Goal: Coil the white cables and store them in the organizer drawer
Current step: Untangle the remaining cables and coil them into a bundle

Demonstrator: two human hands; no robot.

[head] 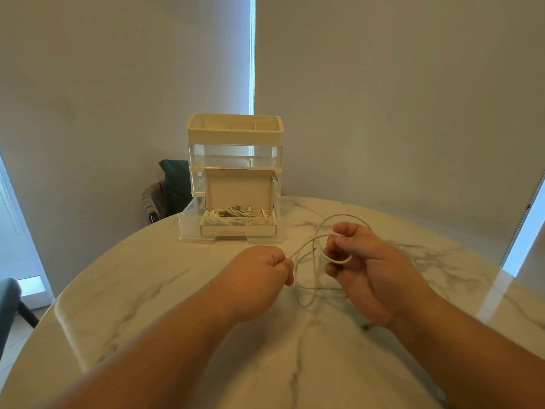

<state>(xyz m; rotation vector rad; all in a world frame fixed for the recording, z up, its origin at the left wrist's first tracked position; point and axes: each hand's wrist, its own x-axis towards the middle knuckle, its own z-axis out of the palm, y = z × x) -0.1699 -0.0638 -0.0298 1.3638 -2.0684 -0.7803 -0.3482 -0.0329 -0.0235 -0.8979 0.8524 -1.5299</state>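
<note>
Gripped one strand of the white cable [343, 261] in the curled fingers of the left hand [265, 270], at 9 o'clock from the right hand [362, 261]. Pinched a small loop of the same cable between right thumb and fingers, with slack loops arching toward 12 o'clock and trailing onto the marble tabletop [177, 290] toward 6 o'clock. Showed the organizer [236, 134] at 12 o'clock from both hands, its bottom drawer [188, 225] open and carrying an open cardboard box [239, 230] of coiled cables [236, 219].
</note>
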